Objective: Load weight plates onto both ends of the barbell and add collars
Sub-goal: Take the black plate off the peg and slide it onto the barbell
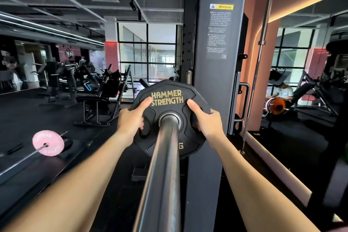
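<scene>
A black weight plate (pixel 167 88) with gold "HAMMER STRENGTH" lettering sits on the steel barbell sleeve (pixel 163 171), which runs from the bottom of the view up through the plate's centre hole. My left hand (pixel 132 117) grips the plate's left edge, thumb on its face. My right hand (pixel 206 120) grips the right edge the same way. No collar is visible.
A grey rack upright (pixel 216 62) with a warning label stands right behind the plate. A second bar with a pink plate (pixel 48 143) lies on the black floor at the left. Gym machines (pixel 98 88) fill the background; a mirror wall (pixel 301 81) is on the right.
</scene>
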